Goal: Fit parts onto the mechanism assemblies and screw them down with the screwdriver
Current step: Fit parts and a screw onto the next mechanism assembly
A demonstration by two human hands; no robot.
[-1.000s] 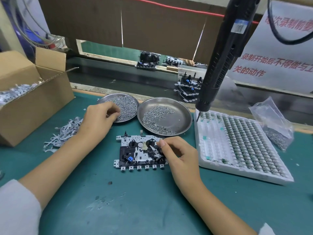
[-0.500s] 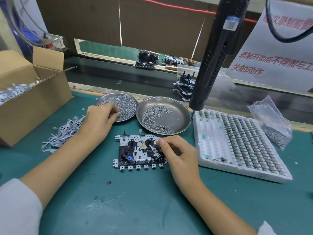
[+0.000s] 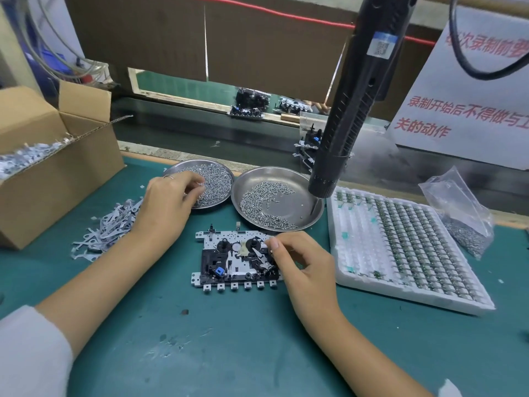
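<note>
On the green table [image 3: 229,353], nearest: black-and-white mechanism assembly [image 3: 229,262], lying flat, taken as landmark. At its right edge, right hand [image 3: 303,270], fingers curled, fingertips pinching at the small metal parts there. Beyond its left corner, left hand [image 3: 166,204], fingers bent into the left round steel dish of small screws [image 3: 217,181]; whether pinching a screw, cannot tell. Left of it, loose grey metal brackets [image 3: 108,230]. Right of it, white foam tray [image 3: 400,253]. Above and behind, hanging black electric screwdriver [image 3: 352,110], untouched.
</note>
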